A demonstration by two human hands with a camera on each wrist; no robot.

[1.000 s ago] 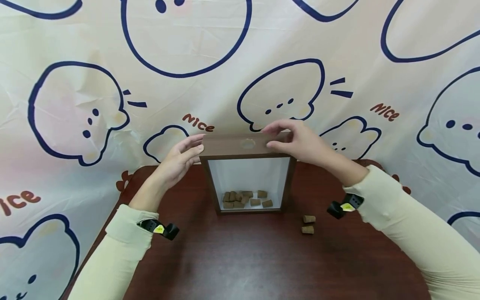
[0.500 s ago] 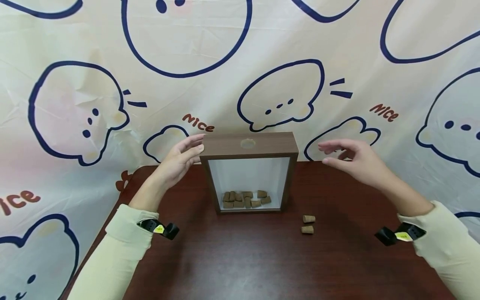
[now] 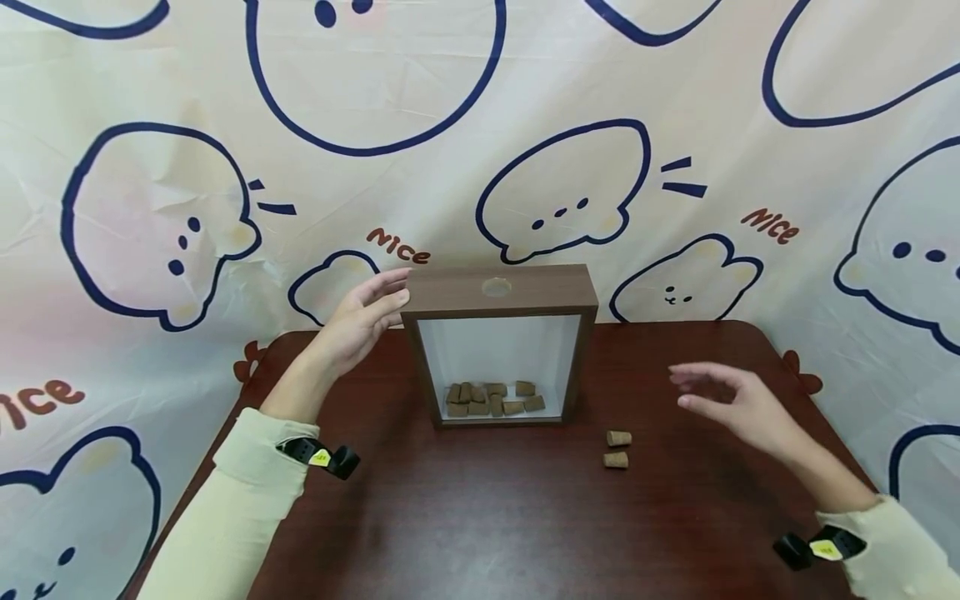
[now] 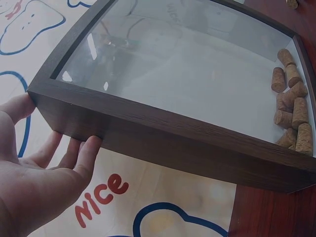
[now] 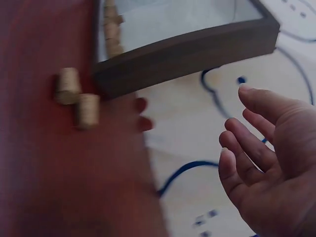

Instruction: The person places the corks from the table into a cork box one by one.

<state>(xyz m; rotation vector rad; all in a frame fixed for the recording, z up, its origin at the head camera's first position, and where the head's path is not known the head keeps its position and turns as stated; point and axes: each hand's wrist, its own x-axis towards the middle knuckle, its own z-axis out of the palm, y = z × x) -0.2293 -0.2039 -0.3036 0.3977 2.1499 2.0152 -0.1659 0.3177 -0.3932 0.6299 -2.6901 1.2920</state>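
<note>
A brown wood-look shadow box [image 3: 442, 292] with a clear front stands upright on the table, a round hole [image 3: 496, 287] in its top. Several corks [image 3: 477, 408] lie along its bottom inside. My left hand [image 3: 352, 329] holds the box's upper left corner; in the left wrist view the thumb is at the front corner and the fingertips lie along the back edge of the side. To the right of the box, my right hand [image 3: 738, 408] hovers over the table with nothing in it, fingers loosely bent. Two loose corks [image 3: 618, 437] [image 3: 616, 460] lie between that hand and the box.
The dark red-brown table [image 3: 465, 517] has rounded far corners. Right behind it hangs a pale cloth [image 3: 420, 192] printed with blue cartoon outlines. A small black camera is strapped to each wrist.
My right hand has left the box's top, moving right, then down over the table. One cork in the box has shifted. The left hand stays at the box.
</note>
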